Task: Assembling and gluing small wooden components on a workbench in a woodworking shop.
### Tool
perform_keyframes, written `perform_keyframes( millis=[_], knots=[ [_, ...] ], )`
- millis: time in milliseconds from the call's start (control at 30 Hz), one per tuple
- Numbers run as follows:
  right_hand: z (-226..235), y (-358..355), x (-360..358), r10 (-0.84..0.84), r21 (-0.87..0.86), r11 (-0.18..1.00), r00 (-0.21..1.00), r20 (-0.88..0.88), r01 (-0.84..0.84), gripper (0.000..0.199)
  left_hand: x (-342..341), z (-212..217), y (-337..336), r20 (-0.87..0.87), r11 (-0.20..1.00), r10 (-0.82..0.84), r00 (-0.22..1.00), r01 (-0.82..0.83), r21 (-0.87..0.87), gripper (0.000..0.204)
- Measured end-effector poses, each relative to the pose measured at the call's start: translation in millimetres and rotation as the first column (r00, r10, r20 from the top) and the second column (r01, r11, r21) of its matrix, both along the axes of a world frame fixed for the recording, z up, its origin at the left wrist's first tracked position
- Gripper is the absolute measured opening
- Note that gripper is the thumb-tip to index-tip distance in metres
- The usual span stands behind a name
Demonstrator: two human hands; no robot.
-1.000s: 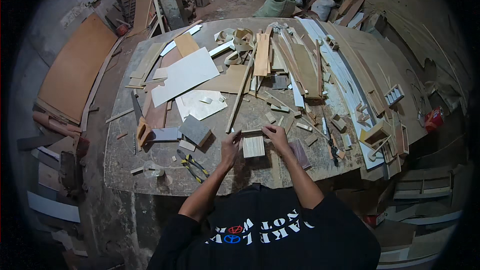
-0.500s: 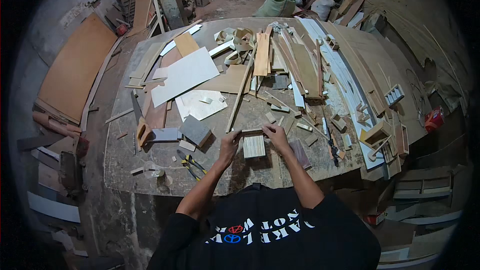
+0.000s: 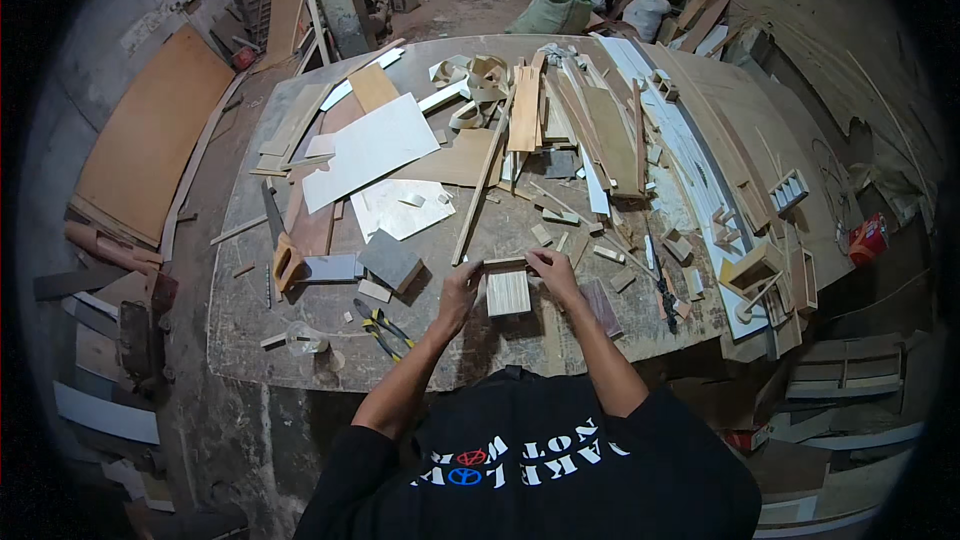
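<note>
Between my two hands, near the bench's front, a thin wooden strip [image 3: 504, 262] spans from side to side. My left hand [image 3: 461, 290] pinches its left end and my right hand [image 3: 550, 270] pinches its right end. Just below the strip, on my side, sits a light, striped square wood block [image 3: 509, 294]; whether the strip touches it I cannot tell. Pliers with yellow and black handles [image 3: 384, 332] lie left of my left hand. A grey block [image 3: 391, 262] rests farther left, and a dark reddish wood piece [image 3: 601, 307] lies beside my right forearm.
The wooden workbench [image 3: 450, 358] carries many offcuts. A handsaw [image 3: 285, 258] and a clear plastic cup [image 3: 304, 339] lie at left. A large white board [image 3: 372, 152], a coiled edging strip [image 3: 487, 78] and long slats [image 3: 611, 135] cover the far part. Small wooden frames [image 3: 752, 268] stand at right.
</note>
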State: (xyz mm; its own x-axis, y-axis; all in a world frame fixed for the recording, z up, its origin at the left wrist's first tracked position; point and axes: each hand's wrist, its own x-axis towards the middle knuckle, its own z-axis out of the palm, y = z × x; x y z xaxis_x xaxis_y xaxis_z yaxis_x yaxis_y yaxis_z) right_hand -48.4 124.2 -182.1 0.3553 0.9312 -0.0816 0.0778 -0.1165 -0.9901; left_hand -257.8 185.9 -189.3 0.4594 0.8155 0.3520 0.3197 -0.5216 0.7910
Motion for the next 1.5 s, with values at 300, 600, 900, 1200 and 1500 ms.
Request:
perform_keyframes(
  millis=[300, 600, 900, 1200, 1500],
  knots=[
    [-2.4, -3.3, 4.8, -0.032, 0.083, 0.996, 0.979, 0.199, 0.015, 0.027, 0.4, -0.4, -0.8, 0.022, 0.999, 0.009, 1.0, -0.01, 0.047, 0.021],
    [3.3, -13.9, 5.2, -0.003, 0.191, 0.966, 0.733, 0.681, -0.173, 0.024, -0.5, 1.3, 0.4, -0.012, 0.996, -0.007, 1.0, 0.008, 0.086, 0.022],
    [7.1, -10.4, 10.0, 0.075, 0.152, 0.956, 0.708, 0.702, -0.252, 0.021, 0.8, 2.4, 0.5, -0.028, 0.997, 0.013, 1.0, -0.011, 0.082, 0.02],
    [11.5, -7.7, 18.9, 0.13, 0.13, 0.937, 0.668, 0.733, -0.325, 0.022, 2.2, 0.1, 0.9, 0.008, 0.991, 0.016, 1.0, -0.017, 0.13, 0.019],
    [4.2, -5.3, 25.5, 0.116, 0.149, 0.914, 0.596, 0.795, -0.377, 0.022, 0.9, 0.6, 1.4, -0.079, 0.996, 0.001, 0.997, 0.006, 0.093, 0.021]
  ],
)
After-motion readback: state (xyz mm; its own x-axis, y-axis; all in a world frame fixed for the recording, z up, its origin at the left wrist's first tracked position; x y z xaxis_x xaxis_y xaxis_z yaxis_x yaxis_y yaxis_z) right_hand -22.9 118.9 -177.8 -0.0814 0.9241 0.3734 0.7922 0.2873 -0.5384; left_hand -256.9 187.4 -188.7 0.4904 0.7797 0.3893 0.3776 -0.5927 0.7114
